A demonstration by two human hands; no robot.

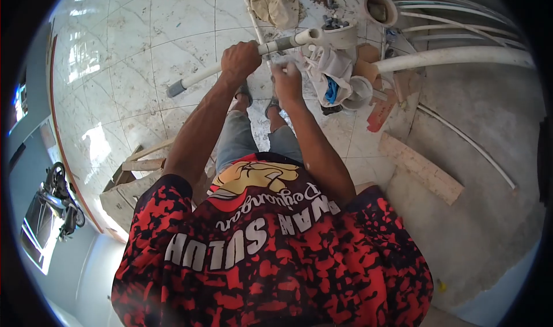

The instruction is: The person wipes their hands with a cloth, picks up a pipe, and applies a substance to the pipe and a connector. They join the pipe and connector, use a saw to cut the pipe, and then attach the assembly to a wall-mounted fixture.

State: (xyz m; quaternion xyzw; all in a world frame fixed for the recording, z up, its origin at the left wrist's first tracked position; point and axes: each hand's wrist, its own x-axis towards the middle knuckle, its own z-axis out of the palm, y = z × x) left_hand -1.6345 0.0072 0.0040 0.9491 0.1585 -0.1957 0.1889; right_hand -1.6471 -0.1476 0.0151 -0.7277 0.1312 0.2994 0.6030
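Observation:
My left hand [241,60] is wrapped round a white plastic pipe [203,75], held at a slant above the tiled floor. The pipe has a grey end piece [175,88] at its left. Past my hand come a grey coupling [278,44] and a white fitting [308,36] with an open mouth. Just below the coupling, my right hand [288,83] is closed, its fingertips drawn together. Something whitish shows at those fingers, too blurred to name. Beside it on the right lies a pale bag or cloth [331,65] with a blue item [332,91] in it.
A white tub [340,36] holding grey fittings, a bucket [380,9] and a white container [358,92] stand to the right. Long white pipes [461,58] and a wooden board [421,167] lie there too. Beige cloth [275,3] lies ahead; wooden pieces [141,164] are at left.

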